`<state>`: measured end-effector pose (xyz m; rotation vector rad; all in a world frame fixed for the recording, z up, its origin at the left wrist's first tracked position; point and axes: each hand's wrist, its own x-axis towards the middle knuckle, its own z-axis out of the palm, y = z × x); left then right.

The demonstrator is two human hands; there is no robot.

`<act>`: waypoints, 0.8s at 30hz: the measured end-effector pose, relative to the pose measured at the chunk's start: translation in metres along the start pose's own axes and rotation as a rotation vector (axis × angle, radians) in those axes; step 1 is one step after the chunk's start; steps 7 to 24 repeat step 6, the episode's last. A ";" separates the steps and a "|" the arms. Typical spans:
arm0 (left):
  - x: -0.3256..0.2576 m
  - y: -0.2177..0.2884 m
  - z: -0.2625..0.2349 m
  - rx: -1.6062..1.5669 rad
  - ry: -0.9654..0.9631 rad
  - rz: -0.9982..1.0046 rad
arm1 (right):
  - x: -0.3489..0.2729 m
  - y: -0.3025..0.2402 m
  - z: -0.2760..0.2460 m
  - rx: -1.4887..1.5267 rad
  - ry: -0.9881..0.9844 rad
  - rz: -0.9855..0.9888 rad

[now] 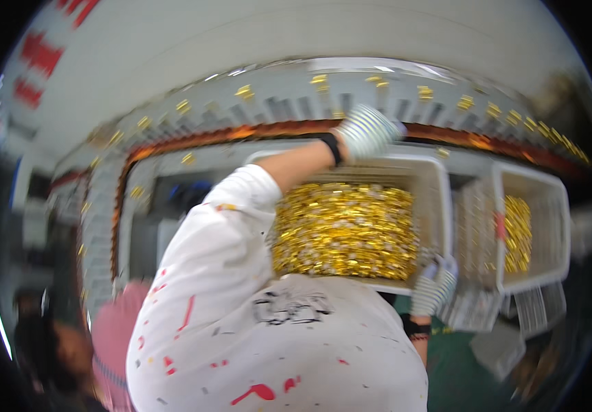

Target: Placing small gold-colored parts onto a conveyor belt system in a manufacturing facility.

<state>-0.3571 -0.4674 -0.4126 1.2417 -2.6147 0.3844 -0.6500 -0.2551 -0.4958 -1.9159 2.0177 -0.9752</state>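
Observation:
A white plastic bin (445, 206) stands before me, heaped with small shiny gold-wrapped pieces (344, 230). My left hand (368, 134), in a striped white glove, reaches past the bin's far rim to the inner edge of the conveyor (286, 108). Motion smears its fingers, so I cannot see whether they hold anything. In a matching glove, my right hand (435, 287) is at the bin's near right corner, its fingers bent over the rim.
The conveyor curves around the far side and left, with gold-wrapped pieces (244, 92) spaced along it. At right, a second white bin (550, 237) holds more gold pieces, beside clear plastic trays (473, 220). A person in a pink top (119, 336) is close on my left.

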 end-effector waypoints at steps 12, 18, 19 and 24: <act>-0.069 0.047 0.026 -0.265 -0.177 0.035 | -0.006 0.031 0.016 0.005 -0.099 0.111; -0.069 0.047 0.026 -0.265 -0.177 0.035 | -0.006 0.031 0.016 0.005 -0.099 0.111; -0.069 0.047 0.026 -0.265 -0.177 0.035 | -0.006 0.031 0.016 0.005 -0.099 0.111; -0.069 0.047 0.026 -0.265 -0.177 0.035 | -0.006 0.031 0.016 0.005 -0.099 0.111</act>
